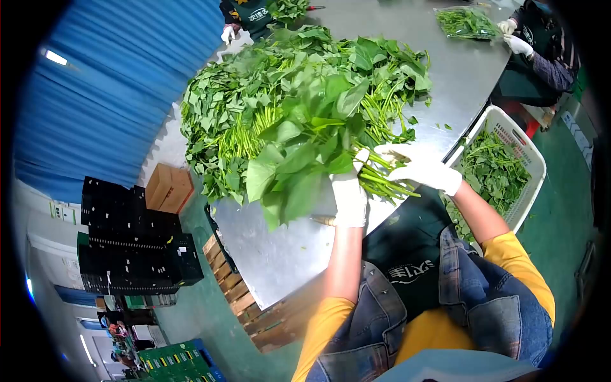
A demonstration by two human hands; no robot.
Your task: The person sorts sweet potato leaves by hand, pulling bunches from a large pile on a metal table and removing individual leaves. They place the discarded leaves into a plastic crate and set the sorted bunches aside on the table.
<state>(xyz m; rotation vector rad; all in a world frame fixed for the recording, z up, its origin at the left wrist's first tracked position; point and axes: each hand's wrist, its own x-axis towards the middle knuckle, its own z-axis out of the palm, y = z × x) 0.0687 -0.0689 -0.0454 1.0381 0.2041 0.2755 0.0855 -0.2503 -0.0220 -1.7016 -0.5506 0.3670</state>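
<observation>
My left hand [349, 196], in a white glove, is closed around a bunch of leafy greens [299, 153] with long green stems. The leaves fan out to the left and the cut ends point right. My gloved right hand [425, 172] has its fingers curled on the stems near those ends. Under the bunch, a large heap of the same greens [248, 95] covers much of the metal table [267, 267]. Beside my left wrist lies what looks like a tool handle [323, 220], partly hidden by the wrist.
A white plastic basket [538, 169] holding loose greens stands by my right arm. Across the table, one person's gloved hands [517, 39] hold a bag of greens [468, 23]; another person's gloved hand [228, 34] shows at the top. Left are a cardboard box [168, 188] and black crates [127, 267].
</observation>
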